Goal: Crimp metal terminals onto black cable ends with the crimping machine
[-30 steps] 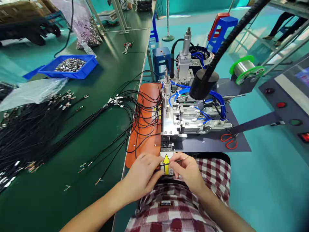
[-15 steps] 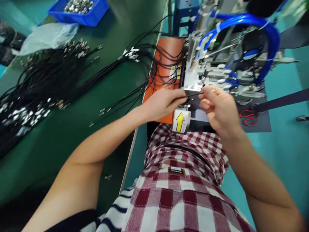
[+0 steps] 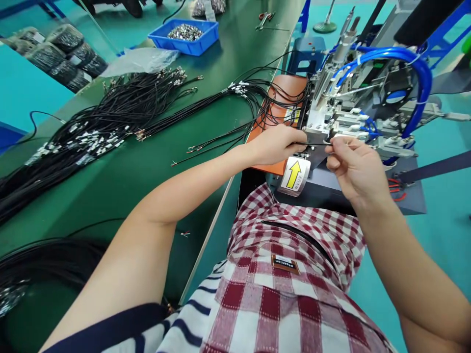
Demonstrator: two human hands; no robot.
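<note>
Up close to the machine (image 3: pixel 353 113), the left hand (image 3: pixel 274 144) and right hand (image 3: pixel 353 166) each pinch a thin black cable (image 3: pixel 312 144) in a closed grip, stretching it taut just before the fixture, seemingly to keep it straight, above the desk (image 3: pixel 121 181) edge.

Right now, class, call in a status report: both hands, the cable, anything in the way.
Left hand and right hand pinch one thin black cable, taut between them. Machine fixture just beyond. Loose cable loops alongside.
</note>
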